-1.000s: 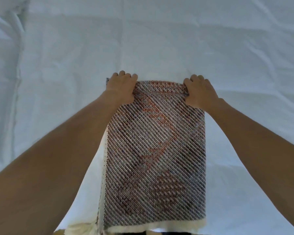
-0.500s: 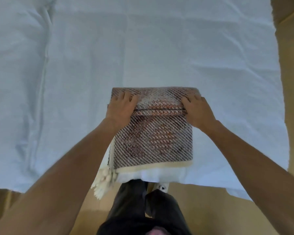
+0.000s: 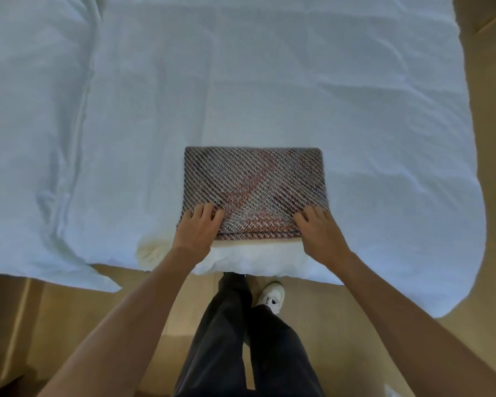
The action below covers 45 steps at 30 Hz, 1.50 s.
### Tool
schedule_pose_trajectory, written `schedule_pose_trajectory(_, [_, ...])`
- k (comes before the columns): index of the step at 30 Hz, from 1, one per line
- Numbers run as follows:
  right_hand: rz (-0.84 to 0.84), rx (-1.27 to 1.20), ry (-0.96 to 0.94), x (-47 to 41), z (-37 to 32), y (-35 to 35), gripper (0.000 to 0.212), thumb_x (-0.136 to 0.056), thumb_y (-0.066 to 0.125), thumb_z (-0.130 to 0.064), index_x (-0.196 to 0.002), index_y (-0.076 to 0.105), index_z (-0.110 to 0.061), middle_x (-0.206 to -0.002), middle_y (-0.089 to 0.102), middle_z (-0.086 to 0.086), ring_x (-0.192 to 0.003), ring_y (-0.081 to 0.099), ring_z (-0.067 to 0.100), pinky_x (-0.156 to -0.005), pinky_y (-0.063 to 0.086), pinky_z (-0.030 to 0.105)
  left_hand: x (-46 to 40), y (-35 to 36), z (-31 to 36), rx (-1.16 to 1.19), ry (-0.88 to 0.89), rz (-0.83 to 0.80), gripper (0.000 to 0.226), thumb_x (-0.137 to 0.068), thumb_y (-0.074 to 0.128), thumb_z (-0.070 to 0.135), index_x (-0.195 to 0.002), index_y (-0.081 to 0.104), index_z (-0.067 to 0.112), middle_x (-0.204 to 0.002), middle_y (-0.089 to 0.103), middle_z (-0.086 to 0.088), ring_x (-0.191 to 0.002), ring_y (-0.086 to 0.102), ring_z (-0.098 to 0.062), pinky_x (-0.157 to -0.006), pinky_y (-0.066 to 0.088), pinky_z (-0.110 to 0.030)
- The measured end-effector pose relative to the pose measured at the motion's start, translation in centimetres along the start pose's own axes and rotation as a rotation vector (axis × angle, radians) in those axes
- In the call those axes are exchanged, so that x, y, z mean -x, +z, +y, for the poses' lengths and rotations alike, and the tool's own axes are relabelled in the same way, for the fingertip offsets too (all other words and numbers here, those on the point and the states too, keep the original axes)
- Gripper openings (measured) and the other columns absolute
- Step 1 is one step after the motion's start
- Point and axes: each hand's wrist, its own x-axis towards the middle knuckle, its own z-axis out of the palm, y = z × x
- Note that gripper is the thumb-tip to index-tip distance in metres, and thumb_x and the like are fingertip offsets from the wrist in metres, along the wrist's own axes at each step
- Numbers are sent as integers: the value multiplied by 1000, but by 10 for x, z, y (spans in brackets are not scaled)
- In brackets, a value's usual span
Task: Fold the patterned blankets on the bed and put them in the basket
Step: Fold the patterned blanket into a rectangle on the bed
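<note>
— Where is the blanket, and what are your hands doing with it?

— The brown, grey and rust-red woven blanket with diagonal stripes [image 3: 254,190] lies folded into a flat rectangle on the bed covered in a pale blue-white wrinkled sheet [image 3: 298,81], close to the near edge where I stand. My left hand [image 3: 198,230] lies on its near left corner and my right hand [image 3: 320,234] on its near right corner. On both, the fingers [image 3: 209,213] are spread a little and pressed flat on the top layer. I cannot tell whether either thumb is tucked under the edge, so I cannot say whether I grip the cloth or only press it.

— What else is around it?

— A cream fringe tassel [image 3: 152,249] of the blanket sticks out just left of my left wrist, on the sheet at the bed's edge. Beneath the near edge of the fold a white band of bedding [image 3: 258,259] shows between my 2 wrists. The sheet hangs over the side of the bed on my left and curves down at the corner on my right.

— Anything in the way?

— Below the bed's edge I see my dark grey trousers [image 3: 241,339] and 1 white trainer [image 3: 271,295] on the tan wooden floor [image 3: 341,325]. My 2 bare forearms reach forward over them. The sheet around the blanket carries only creases, with a long ridge running up the left side.
</note>
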Motion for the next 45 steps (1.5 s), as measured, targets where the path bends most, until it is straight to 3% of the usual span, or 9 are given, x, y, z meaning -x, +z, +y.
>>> schedule_pose_trajectory(6, [-70,-42,-9,18,-16,23,37,-48,68,-3,-84,61,-6,-82,56,12,-73,54,31,-62,52,41,10,23,4,21,-49,-115,58,-76,58,30,-127,33,17,-126,39,-10,-110,41,-26,-89,38,-36])
schedule_pose_trajectory(10, [110,-105,21,10,-16,23,24,-76,43,-18,-88,61,-6,-91,57,12,-83,54,30,-71,50,43,0,25,9,195,-89,159,37,-74,43,34,-97,54,7,-98,55,-15,-86,51,-31,-72,47,-43])
schedule_pose_trajectory(12, [207,-106,91,-3,-14,22,30,-86,42,-21,-107,60,-7,-113,57,15,-105,52,32,-88,45,44,-20,19,16,226,-120,244,47,-84,31,37,-112,54,6,-118,54,-22,-110,51,-37,-88,45,-51])
schedule_pose_trajectory(14, [238,-113,140,-22,-15,24,41,-92,40,-26,-126,53,-7,-134,48,18,-126,43,35,-104,34,48,-44,8,28,246,-132,246,62,-92,18,43,-140,36,9,-148,33,-21,-138,28,-39,-110,25,-57])
schedule_pose_trajectory(18, [130,-103,194,-55,-12,43,59,-95,35,-42,-145,33,-12,-154,24,17,-143,20,35,-114,18,53,-84,20,52,292,-87,262,71,-93,16,55,-152,11,15,-159,5,-16,-146,2,-36,-114,7,-61])
schedule_pose_trajectory(23, [33,-69,200,-56,-9,92,68,-94,29,-54,-149,25,-13,-157,15,16,-145,11,34,-116,13,53,-98,78,54,273,-55,235,79,-91,21,65,-153,10,18,-160,0,-15,-146,-1,-36,-111,8,-66])
schedule_pose_trajectory(27, [23,-61,211,-63,-10,84,70,-93,29,-54,-149,26,-12,-157,15,17,-144,12,35,-114,16,56,-100,62,55,312,-54,191,80,-90,20,65,-153,9,17,-159,0,-15,-146,-1,-36,-111,7,-66])
schedule_pose_trajectory(37, [17,-43,168,-157,-29,74,61,-98,18,-40,-150,14,-9,-158,10,14,-146,4,28,-117,5,51,-170,35,16,260,-92,222,65,-94,-1,41,-147,-17,6,-157,-18,-15,-144,-20,-28,-116,-9,-51])
schedule_pose_trajectory(45, [23,-76,147,-154,-15,69,63,-98,22,-44,-151,16,-11,-158,11,12,-146,5,26,-118,3,48,-167,36,-3,302,-47,256,71,-95,10,50,-152,2,9,-159,-4,-16,-147,-7,-29,-118,-1,-50])
